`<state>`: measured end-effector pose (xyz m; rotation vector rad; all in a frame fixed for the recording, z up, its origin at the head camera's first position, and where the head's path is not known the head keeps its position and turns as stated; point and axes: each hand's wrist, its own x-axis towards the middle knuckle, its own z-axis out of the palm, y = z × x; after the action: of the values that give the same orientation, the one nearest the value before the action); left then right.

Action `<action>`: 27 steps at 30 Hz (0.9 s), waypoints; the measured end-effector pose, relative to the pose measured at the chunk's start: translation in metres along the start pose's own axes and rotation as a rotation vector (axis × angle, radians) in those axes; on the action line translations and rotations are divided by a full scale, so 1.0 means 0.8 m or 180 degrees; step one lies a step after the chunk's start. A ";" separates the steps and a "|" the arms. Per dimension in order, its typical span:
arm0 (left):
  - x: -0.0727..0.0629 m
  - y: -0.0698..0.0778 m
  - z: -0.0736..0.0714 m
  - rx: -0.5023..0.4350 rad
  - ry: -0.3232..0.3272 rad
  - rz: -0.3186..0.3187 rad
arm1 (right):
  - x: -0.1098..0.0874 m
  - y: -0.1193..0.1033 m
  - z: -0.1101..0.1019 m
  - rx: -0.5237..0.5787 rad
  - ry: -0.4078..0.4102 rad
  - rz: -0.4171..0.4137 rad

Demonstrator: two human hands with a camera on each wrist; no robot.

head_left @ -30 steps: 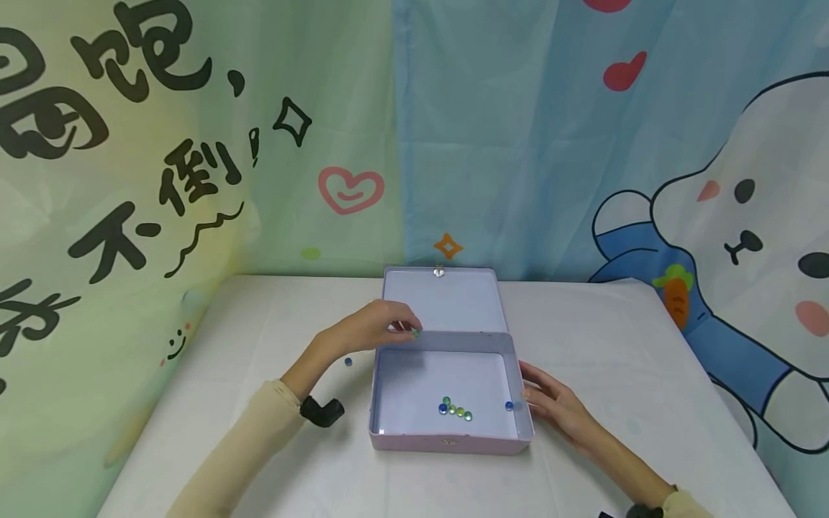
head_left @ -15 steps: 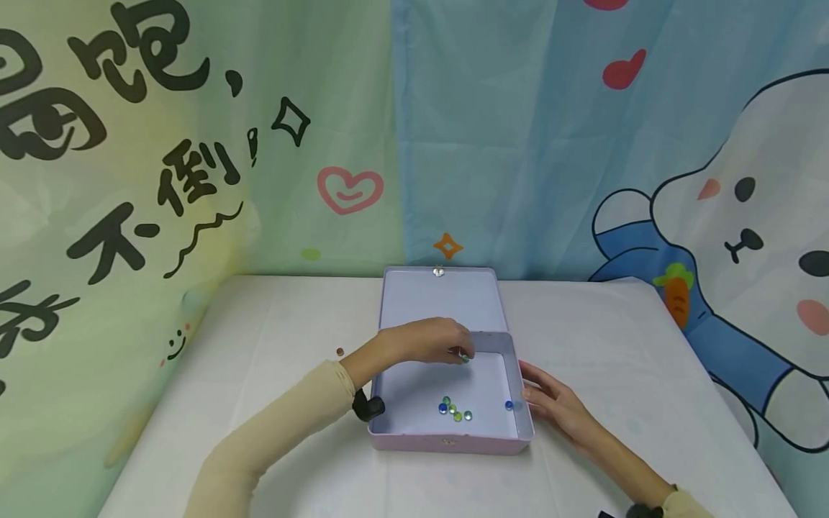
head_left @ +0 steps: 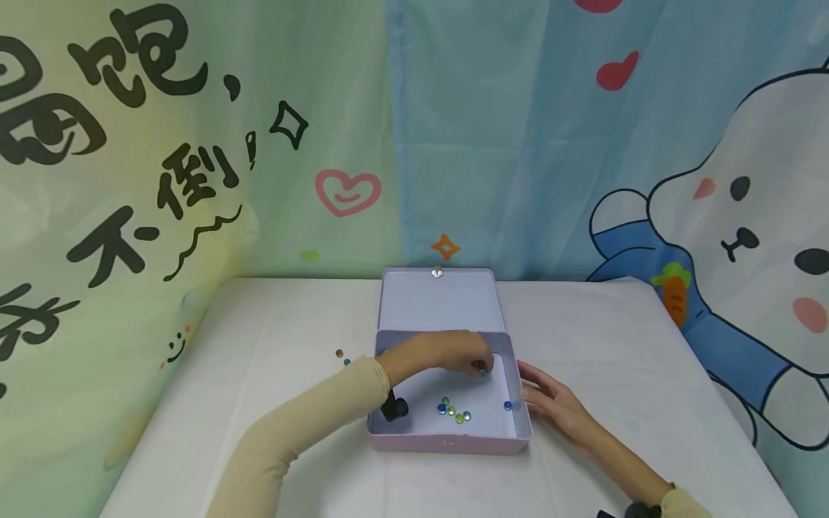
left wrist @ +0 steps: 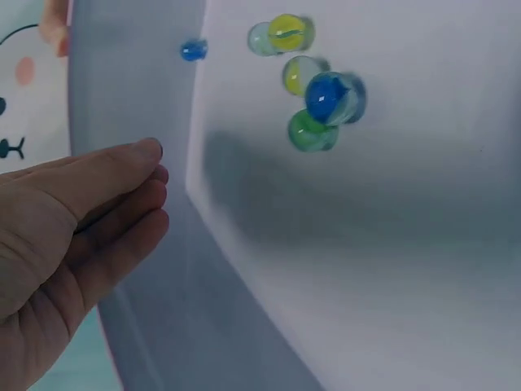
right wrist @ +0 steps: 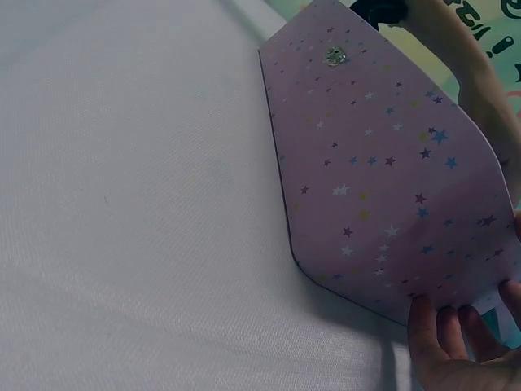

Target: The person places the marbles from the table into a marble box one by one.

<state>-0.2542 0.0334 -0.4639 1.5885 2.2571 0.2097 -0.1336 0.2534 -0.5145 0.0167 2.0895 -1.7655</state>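
Note:
My left hand [head_left: 463, 351] reaches over the open lilac tin box [head_left: 450, 444] and pinches a small greenish marble [head_left: 483, 373] between thumb and fingers. In the left wrist view the fingertips cover nearly all of that marble. On the box floor lies a loose cluster with a green marble [left wrist: 313, 130], a blue marble [left wrist: 332, 98] and a yellow marble [left wrist: 287, 32]. Apart from them, another blue marble [head_left: 508, 406] sits near the right wall. My right hand [head_left: 550, 399] rests its fingers against the box's star-printed outer side [right wrist: 383, 179], holding nothing.
Hinged back behind the box is its raised lid [head_left: 440, 298]. Left of the box, a brown marble [head_left: 339, 353] and a blue marble [head_left: 347, 362] lie on the white tablecloth [head_left: 291, 316]. A printed curtain [head_left: 479, 144] hangs behind the table.
From the box's back left corner, my left hand has moved right and forward over its inside, carrying the marble. One yellowish marble in the cluster has shifted slightly. The right hand stays put.

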 end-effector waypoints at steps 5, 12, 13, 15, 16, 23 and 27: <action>0.007 -0.005 0.012 0.0017 -0.0067 -0.0141 | 0.000 -0.001 -0.001 0.0020 -0.0029 -0.0023; 0.010 -0.013 0.033 -0.0131 -0.0121 -0.0242 | 0.001 0.004 0.000 -0.0030 -0.0010 -0.0013; 0.010 -0.014 0.034 -0.0135 -0.0109 -0.0245 | 0.001 0.004 0.000 -0.0033 -0.0006 -0.0017; 0.011 -0.015 0.036 -0.0139 -0.0084 -0.0246 | 0.001 0.005 0.000 -0.0030 -0.0006 -0.0016; 0.012 -0.015 0.037 -0.0148 -0.0078 -0.0250 | 0.001 0.005 0.000 -0.0029 -0.0004 -0.0017; 0.011 -0.010 0.034 -0.0124 -0.0090 -0.0283 | 0.000 0.003 0.000 -0.0031 -0.0032 -0.0023; 0.012 -0.007 0.035 -0.0041 -0.0087 -0.0305 | -0.001 0.001 0.001 -0.0030 -0.0022 -0.0027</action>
<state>-0.2511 0.0376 -0.4935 1.4637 2.2996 0.1756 -0.1325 0.2530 -0.5155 -0.0012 2.0961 -1.7581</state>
